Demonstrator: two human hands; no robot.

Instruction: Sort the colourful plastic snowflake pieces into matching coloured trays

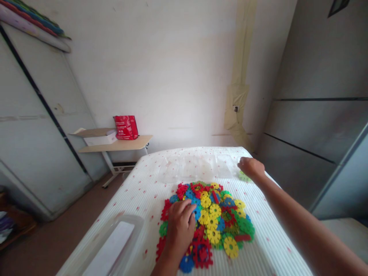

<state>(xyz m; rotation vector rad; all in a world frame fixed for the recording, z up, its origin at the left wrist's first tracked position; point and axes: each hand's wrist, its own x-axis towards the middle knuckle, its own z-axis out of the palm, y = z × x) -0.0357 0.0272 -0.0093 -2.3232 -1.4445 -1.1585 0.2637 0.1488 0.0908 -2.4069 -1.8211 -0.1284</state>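
Note:
A heap of plastic snap-together discs and square pieces in red, yellow, blue and green [212, 222] lies on the bed-like surface in front of me. My left hand [181, 220] rests on the heap's left side, its fingers stretched out over blue and red pieces. Beyond the heap, my right hand [252, 168] is closed above the right end of a clear divided tray [198, 166]. What its fingers hold, if anything, is hidden. Just under that hand, green pieces [244, 176] show in the tray's end section.
A clear plastic lid or box [135, 222] with a white strip [112, 249] lies at front left. The white ribbed cover [138, 191] has red specks. A small table [129, 143] at back left bears a red bag [125, 127] and a white box [99, 137].

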